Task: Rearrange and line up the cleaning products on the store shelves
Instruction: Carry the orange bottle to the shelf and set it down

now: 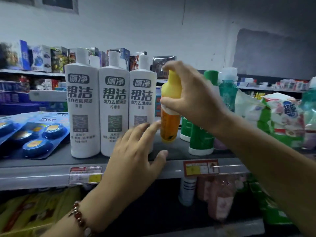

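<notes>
Three tall white cleaner bottles [114, 106] stand side by side on the grey shelf [51, 161]. Just right of them, my right hand [191, 98] grips a yellow and orange bottle [170, 117] by its upper part and holds it slightly tilted, its base just above the shelf. My left hand [136, 151] is spread with straight fingers in front of the rightmost white bottle, fingertips near it and near the yellow bottle's lower side; it holds nothing. Green and white bottles [200, 141] stand right of the yellow one, partly hidden by my right arm.
Blue blister packs of toilet blocks [32, 134] lie at the shelf's left. Bags of washing powder [282, 120] and teal bottles [228, 93] crowd the right. Price tags [201, 167] hang on the shelf edge. More goods sit on the lower shelf.
</notes>
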A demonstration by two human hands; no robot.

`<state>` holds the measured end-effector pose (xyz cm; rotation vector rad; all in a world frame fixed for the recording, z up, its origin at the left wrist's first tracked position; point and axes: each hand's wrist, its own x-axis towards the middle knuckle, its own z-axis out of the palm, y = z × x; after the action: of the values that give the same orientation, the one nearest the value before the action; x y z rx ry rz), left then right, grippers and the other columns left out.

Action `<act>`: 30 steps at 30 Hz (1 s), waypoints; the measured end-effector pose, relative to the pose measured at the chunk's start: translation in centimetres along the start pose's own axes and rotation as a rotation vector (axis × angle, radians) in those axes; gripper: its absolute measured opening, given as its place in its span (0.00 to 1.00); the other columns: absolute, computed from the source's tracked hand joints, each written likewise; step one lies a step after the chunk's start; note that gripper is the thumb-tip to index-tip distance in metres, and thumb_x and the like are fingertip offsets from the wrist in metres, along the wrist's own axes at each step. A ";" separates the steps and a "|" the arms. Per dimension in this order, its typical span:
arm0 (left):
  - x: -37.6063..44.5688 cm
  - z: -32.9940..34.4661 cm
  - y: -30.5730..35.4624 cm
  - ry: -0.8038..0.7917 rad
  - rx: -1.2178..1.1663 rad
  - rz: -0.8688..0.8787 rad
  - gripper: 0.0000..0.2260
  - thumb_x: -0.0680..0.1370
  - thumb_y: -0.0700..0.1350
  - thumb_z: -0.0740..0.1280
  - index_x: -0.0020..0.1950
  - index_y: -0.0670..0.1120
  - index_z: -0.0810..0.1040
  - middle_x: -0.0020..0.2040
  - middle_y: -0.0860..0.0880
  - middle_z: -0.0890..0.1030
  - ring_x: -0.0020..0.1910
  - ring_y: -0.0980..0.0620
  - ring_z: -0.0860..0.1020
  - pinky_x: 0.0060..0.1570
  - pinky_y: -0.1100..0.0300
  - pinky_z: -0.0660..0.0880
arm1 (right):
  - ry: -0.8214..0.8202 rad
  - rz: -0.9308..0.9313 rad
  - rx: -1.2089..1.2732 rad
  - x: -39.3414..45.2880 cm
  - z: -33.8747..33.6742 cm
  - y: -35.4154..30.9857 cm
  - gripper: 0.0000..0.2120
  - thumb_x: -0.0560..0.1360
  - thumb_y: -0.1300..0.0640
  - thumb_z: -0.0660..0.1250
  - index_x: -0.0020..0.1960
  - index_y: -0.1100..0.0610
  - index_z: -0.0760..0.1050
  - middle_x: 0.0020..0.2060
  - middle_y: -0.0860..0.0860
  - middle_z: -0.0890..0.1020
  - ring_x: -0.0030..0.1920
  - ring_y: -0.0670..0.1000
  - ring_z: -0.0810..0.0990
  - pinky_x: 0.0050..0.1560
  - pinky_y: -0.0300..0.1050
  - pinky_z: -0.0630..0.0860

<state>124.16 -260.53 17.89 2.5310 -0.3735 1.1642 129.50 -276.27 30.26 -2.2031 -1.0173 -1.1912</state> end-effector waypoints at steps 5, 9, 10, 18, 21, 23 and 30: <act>-1.8 0.8 4.6 0.012 -0.527 -0.180 0.42 0.72 0.71 0.61 0.68 0.77 0.28 0.78 0.65 0.56 0.66 0.71 0.60 0.61 0.62 0.64 | 0.160 -0.139 -0.006 -4.7 -5.0 -5.3 0.34 0.73 0.41 0.71 0.73 0.54 0.67 0.59 0.47 0.75 0.51 0.44 0.75 0.46 0.34 0.74; -4.6 2.0 6.0 0.060 -0.890 -0.289 0.28 0.75 0.63 0.68 0.63 0.80 0.52 0.57 0.76 0.74 0.52 0.68 0.79 0.44 0.62 0.82 | 0.011 -0.053 0.228 -8.1 -2.6 -6.3 0.37 0.71 0.41 0.73 0.75 0.52 0.64 0.62 0.48 0.75 0.53 0.42 0.76 0.49 0.39 0.79; -5.5 2.3 6.1 0.008 -0.981 -0.332 0.26 0.77 0.58 0.70 0.62 0.78 0.56 0.55 0.74 0.76 0.52 0.66 0.80 0.46 0.60 0.82 | -0.055 0.004 0.329 -8.9 -1.7 -5.9 0.37 0.72 0.41 0.73 0.76 0.50 0.63 0.62 0.46 0.75 0.54 0.41 0.77 0.51 0.39 0.79; -14.6 4.8 3.2 -0.104 -1.698 -1.088 0.26 0.68 0.52 0.69 0.64 0.45 0.76 0.45 0.44 0.87 0.41 0.47 0.86 0.34 0.55 0.82 | -0.756 0.772 0.988 -24.7 6.2 -5.7 0.41 0.64 0.49 0.81 0.70 0.33 0.63 0.57 0.36 0.82 0.55 0.40 0.83 0.54 0.42 0.81; -18.0 5.7 2.5 -0.078 -1.586 -1.206 0.31 0.64 0.62 0.65 0.64 0.48 0.77 0.46 0.46 0.87 0.43 0.51 0.86 0.37 0.59 0.81 | -0.780 0.889 0.920 -29.1 8.3 -8.4 0.35 0.67 0.57 0.80 0.66 0.36 0.68 0.51 0.37 0.84 0.49 0.41 0.84 0.47 0.39 0.81; -19.9 5.8 1.7 0.000 -1.515 -1.271 0.30 0.66 0.66 0.64 0.62 0.49 0.79 0.53 0.43 0.86 0.53 0.47 0.85 0.48 0.54 0.81 | -0.741 0.887 0.748 -30.8 9.3 -10.1 0.34 0.66 0.51 0.79 0.65 0.33 0.68 0.51 0.38 0.83 0.48 0.41 0.84 0.48 0.42 0.82; -25.1 4.6 -1.5 0.200 -1.675 -1.563 0.39 0.68 0.73 0.61 0.63 0.41 0.79 0.54 0.37 0.84 0.50 0.42 0.84 0.52 0.46 0.81 | -0.879 0.490 0.275 -32.7 10.9 -14.8 0.46 0.73 0.35 0.66 0.73 0.32 0.32 0.56 0.31 0.58 0.57 0.36 0.64 0.57 0.32 0.65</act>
<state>112.01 -258.56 -4.50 0.6209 0.4909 0.0990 112.04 -272.66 -2.73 -2.5397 -0.7667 0.1650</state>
